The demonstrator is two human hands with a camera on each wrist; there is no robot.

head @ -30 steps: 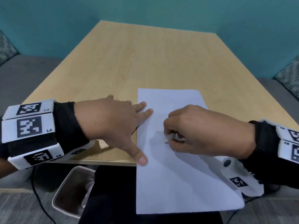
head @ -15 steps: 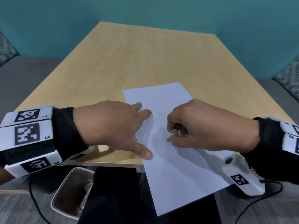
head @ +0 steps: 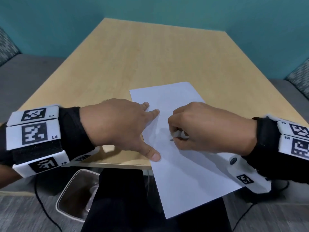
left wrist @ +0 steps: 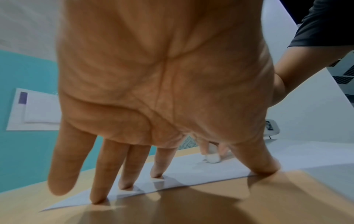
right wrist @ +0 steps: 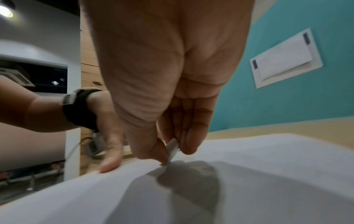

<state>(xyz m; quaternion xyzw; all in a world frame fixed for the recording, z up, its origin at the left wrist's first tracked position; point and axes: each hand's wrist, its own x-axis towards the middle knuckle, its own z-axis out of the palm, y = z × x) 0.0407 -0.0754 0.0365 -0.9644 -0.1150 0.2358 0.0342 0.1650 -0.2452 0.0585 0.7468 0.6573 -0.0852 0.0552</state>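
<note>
A white sheet of paper (head: 182,174) lies tilted on the wooden table (head: 150,56), and its near end hangs past the front edge. My left hand (head: 142,129) is spread flat, its fingertips (left wrist: 157,174) and thumb pressing the sheet's left edge. My right hand (head: 175,138) is curled over the sheet's middle and pinches a small white eraser (head: 178,134) between thumb and fingers. The eraser (right wrist: 172,147) has its tip on the paper, beside a faint dark mark. Seen from the left wrist, the eraser (left wrist: 212,158) sits beyond my index finger.
A metal bin (head: 75,196) stands on the floor under the table's front left, with a black cable (head: 41,206) beside it. Grey benches (head: 33,72) flank the table below a teal wall. A white framed sheet (right wrist: 285,59) hangs on that wall.
The sheet has turned from straight to tilted: its far end swung left, its near end right. Both hands kept their hold and moved slightly with it.
</note>
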